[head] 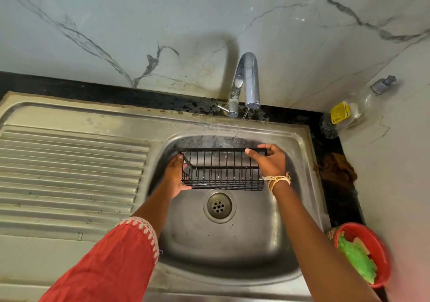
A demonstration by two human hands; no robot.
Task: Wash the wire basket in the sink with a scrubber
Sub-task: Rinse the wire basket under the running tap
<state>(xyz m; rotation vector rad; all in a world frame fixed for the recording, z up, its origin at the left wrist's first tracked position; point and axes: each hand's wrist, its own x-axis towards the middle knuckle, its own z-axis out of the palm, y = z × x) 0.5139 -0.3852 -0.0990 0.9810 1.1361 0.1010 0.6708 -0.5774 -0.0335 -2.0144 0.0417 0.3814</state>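
The wire basket (222,169) was held over the sink (232,250) at frame centre, gripped at its ends by the left hand (175,176) and right hand (267,160), under a thin tap (247,81) stream. Scrubbing was judged not yet begun: the green scrubber (357,258) lay untouched in a red bowl (381,250), lower right.

Home kitchen, steel sink (309,185), running tap (247,81), marble wall (116,22)
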